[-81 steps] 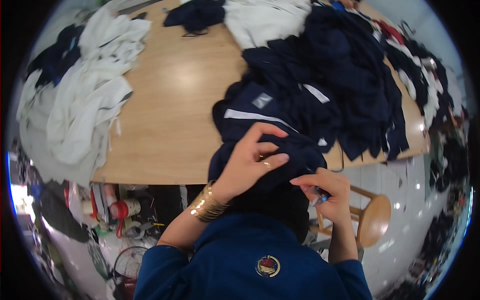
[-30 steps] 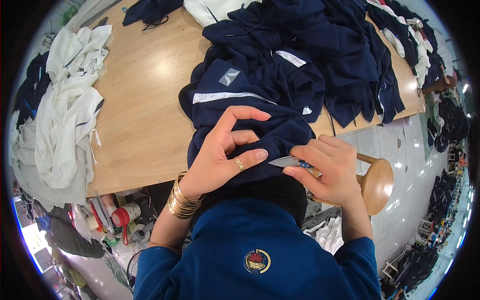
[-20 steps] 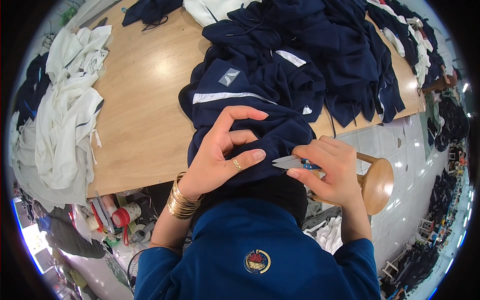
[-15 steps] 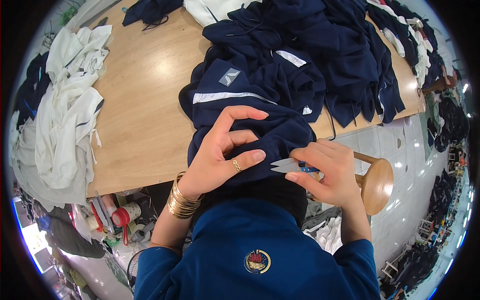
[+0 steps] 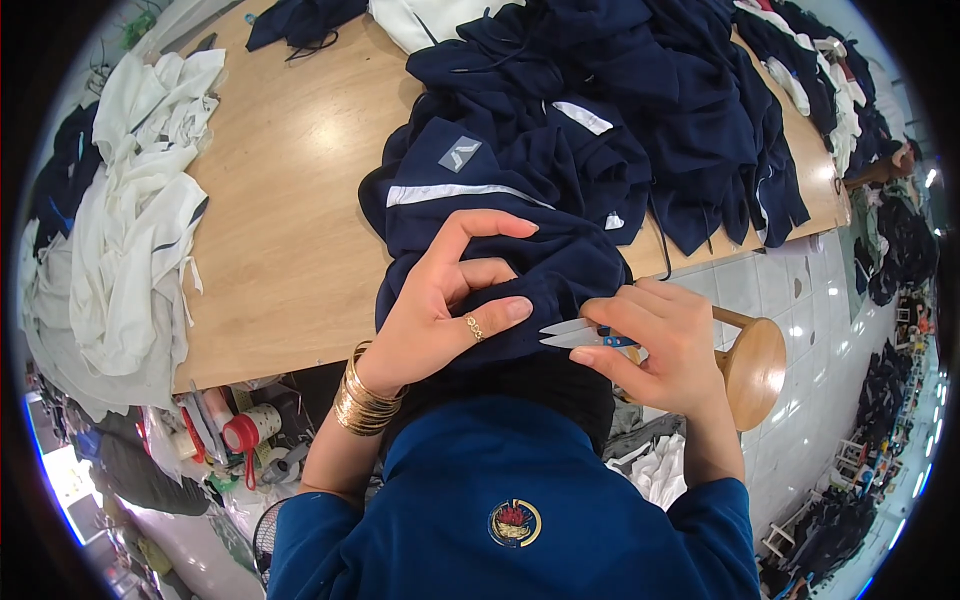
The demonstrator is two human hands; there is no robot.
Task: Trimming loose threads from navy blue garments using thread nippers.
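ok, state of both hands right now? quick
Left hand: half-curled over the dark navy fabric garment; whether it grips cannot be told.
Right hand: closed around small blue-handled metal snips, which stand slightly open.

From centre, between three and four o'clock are one right hand (image 5: 668, 342), one pair of snips (image 5: 572, 335), one wooden stool (image 5: 758, 373); at eight, one red-lidded cup (image 5: 253, 428); at nine, one left hand (image 5: 428, 318).

Left of centre, a hand could pass over the bare strip of wooden tabletop (image 5: 290, 220) between white garments (image 5: 145, 220) at left and heaped navy garments (image 5: 660, 110) blocking the upper right. At centre, the pointed thread snips (image 5: 570, 335) obstruct the gap between left hand (image 5: 435, 320) and right hand (image 5: 665, 345); a wooden stool (image 5: 762, 375) stands at right.
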